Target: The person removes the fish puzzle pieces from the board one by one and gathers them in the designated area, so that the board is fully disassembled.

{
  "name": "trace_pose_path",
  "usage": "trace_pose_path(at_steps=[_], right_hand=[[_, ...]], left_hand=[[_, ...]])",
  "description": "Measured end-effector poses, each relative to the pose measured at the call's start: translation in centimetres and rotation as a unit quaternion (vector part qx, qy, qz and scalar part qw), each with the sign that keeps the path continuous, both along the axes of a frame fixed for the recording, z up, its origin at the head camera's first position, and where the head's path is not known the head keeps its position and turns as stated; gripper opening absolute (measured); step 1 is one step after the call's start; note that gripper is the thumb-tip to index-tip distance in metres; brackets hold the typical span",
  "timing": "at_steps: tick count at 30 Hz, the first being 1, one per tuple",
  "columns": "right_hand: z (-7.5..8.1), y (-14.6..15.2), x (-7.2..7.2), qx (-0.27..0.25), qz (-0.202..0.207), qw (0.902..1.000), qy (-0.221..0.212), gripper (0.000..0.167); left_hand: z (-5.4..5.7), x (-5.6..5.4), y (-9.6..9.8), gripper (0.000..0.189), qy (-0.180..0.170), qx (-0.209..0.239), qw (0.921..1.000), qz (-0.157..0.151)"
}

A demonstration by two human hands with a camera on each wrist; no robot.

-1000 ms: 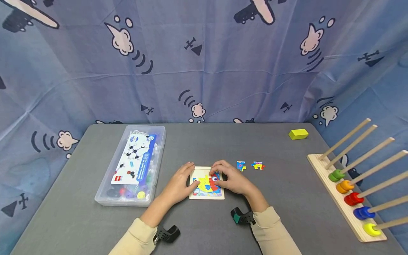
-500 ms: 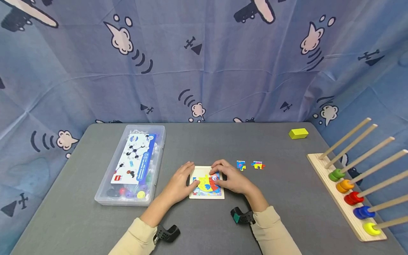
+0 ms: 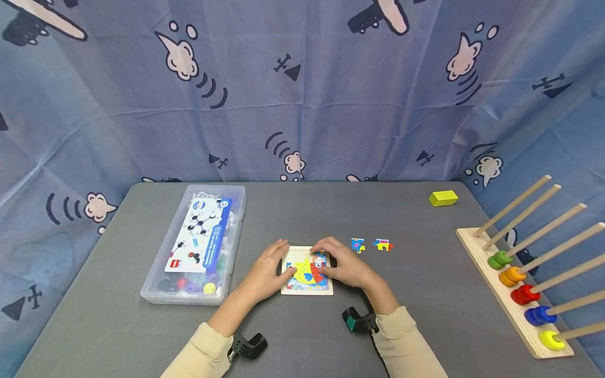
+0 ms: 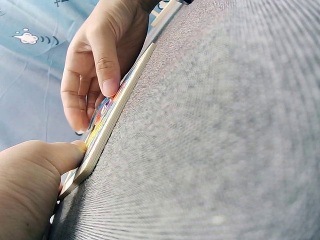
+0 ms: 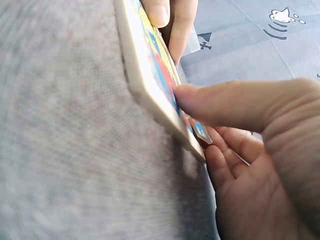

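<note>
Puzzle board (image 3: 299, 252) is being held flat on the desk (image 3: 302, 215), just below frame centre. Its left side is being gripped by the left hand (image 3: 267, 270), likely against sliding. A tilted piece (image 5: 202, 131) is being pinched by the right hand (image 3: 347, 265) at the board's upper right, presumably for angle control. Seating isn't being shown: that corner is being covered by fingers. Left fingertips are being partly masked; sleeves (image 3: 200, 352) are being cropped at the bottom.
</note>
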State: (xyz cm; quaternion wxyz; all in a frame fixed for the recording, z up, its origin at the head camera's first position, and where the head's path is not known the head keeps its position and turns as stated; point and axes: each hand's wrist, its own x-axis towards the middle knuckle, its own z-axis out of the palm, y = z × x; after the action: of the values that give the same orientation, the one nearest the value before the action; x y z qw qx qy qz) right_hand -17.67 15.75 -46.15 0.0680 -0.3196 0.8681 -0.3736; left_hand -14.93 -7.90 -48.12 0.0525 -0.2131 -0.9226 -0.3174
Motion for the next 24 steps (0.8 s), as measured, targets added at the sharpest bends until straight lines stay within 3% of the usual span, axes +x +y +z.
trace_pose_path(at_steps=[7,24], right_hand=[[0.18,-0.04,0.18,0.02,-0.03,0.9992,-0.014,0.041],[0.48,-0.28,0.24,0.006,-0.045,0.999,0.001,0.035]], left_hand=[[0.01,0.03,0.0,0.059,-0.007,0.0,1.0,0.001],[0.01,0.05,0.0,0.059,-0.007,-0.003,1.0,0.001]])
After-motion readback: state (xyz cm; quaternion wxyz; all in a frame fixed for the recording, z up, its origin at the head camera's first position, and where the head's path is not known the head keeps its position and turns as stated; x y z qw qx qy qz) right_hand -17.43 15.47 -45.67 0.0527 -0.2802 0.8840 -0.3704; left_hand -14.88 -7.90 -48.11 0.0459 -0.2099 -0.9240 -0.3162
